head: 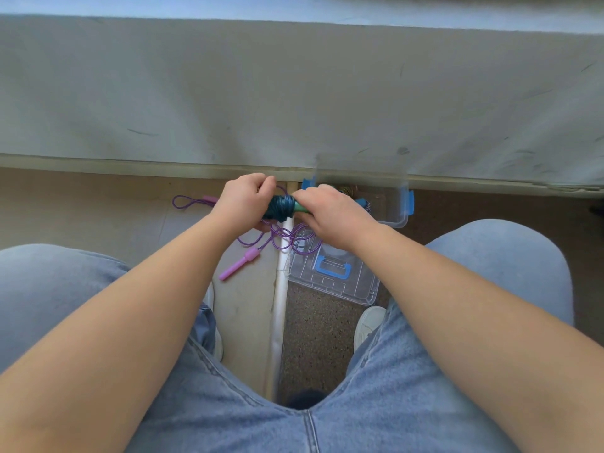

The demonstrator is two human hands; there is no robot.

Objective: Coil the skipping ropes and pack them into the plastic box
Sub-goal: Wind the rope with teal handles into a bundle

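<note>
Glossy teal rope (pixel 280 206), clear smooth plastic box (pixel 397 210), matt pink plastic handle (pixel 238 264), speckled rough floor (pixel 313 338).

Two unpacked ropes (pixel 281 206) (pixel 284 240), one box (pixel 404 220), one lid (pixel 359 289)

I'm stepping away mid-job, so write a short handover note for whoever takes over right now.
The left hand and right hand both grip the blue rope, wound in a tight bundle between them. The purple rope lies loose on the floor below, uncoiled. The plastic box stands open by the wall, something already inside; its lid lies nearer. Left: finish the blue rope, box it, then coil and pack the purple one.
</note>
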